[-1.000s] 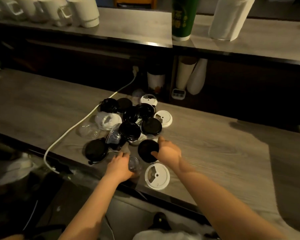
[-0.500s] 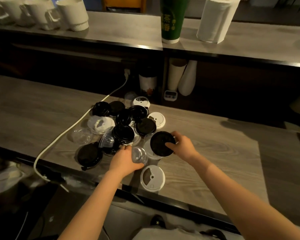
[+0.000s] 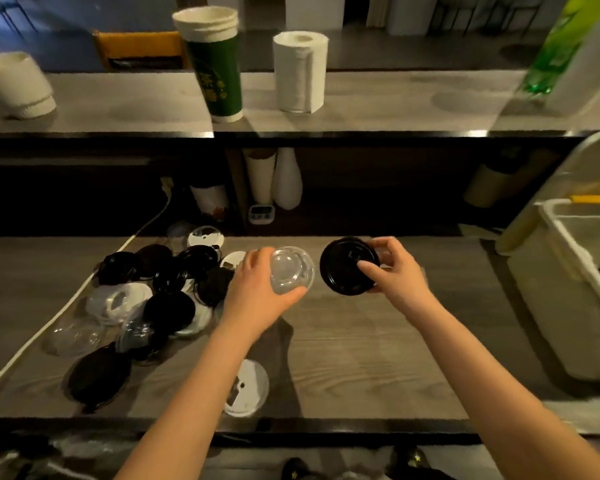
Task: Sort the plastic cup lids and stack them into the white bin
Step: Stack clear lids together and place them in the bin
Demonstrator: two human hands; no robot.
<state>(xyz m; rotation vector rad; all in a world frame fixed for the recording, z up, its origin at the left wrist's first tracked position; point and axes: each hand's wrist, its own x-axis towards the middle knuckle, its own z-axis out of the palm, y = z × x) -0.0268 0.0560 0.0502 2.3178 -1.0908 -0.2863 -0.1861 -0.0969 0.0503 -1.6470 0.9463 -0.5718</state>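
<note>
The left hand (image 3: 257, 294) is curling its fingers round the rim of a clear lid (image 3: 291, 270); the right hand (image 3: 397, 273) is pinching a black lid (image 3: 347, 266) between thumb and fingertips. Each hand is keeping one kind apart, likely to sort before stacking; the white bin (image 3: 551, 306) is sitting at the right, well apart from both lids. Half a second ago both hands were low at the pile of lids (image 3: 168, 306); now they are lifting clear of it and drifting rightward, and the bin is only now coming into view.
</note>
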